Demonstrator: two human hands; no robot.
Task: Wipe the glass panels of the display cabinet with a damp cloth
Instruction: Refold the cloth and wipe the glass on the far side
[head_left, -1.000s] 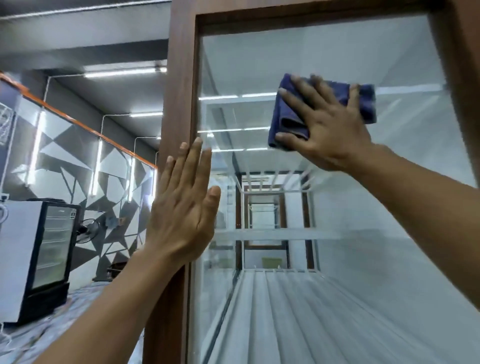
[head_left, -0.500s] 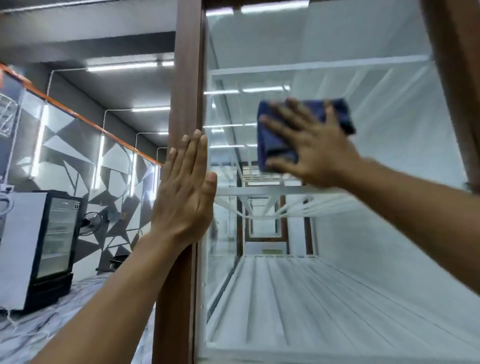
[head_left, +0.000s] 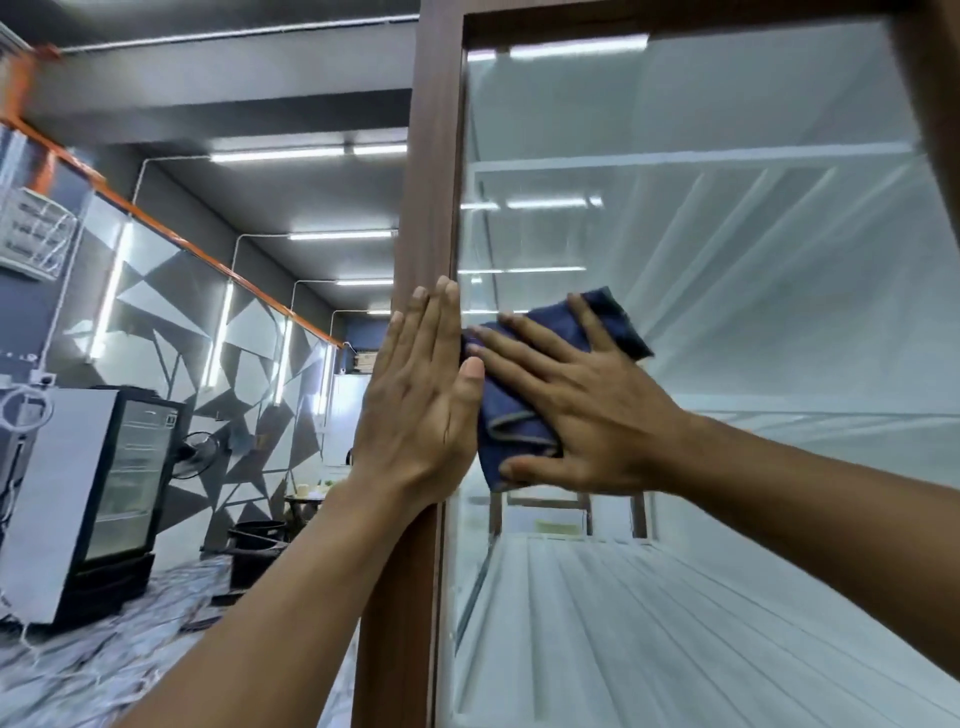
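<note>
While the right hand (head_left: 587, 415) presses the dark blue cloth (head_left: 511, 410) against the glass panel (head_left: 727, 286), its fingers lie spread and straight. Nothing curls round the fabric: a flat, unclenched press, with the thumb along the cloth's lower edge. The cloth is bunched and folded and shows a pale stitched hem. It sits at the panel's left side, about mid-height, just beside the brown frame post (head_left: 431, 182). One corner sticks out above the fingers.

The left hand (head_left: 415, 410) is laid flat on the frame post, fingers straight, together and pointing up. Its grip is released and it holds nothing. Its thumb reaches over the glass edge next to the cloth; whether they touch cannot be told. Both forearms are bare.

Behind the glass are a white slatted shelf (head_left: 649, 623) low down and a thin upper shelf (head_left: 675, 156), with tube-light reflections on the panel.

Left of the cabinet stands a glass-door fridge (head_left: 119, 478) on a marbled floor (head_left: 78, 665), with a small fan (head_left: 195, 454) just right of it. Further back are a grey-and-white triangle-pattern wall (head_left: 171, 312), a dark tub (head_left: 257, 530) and ceiling tube lights (head_left: 306, 153).
</note>
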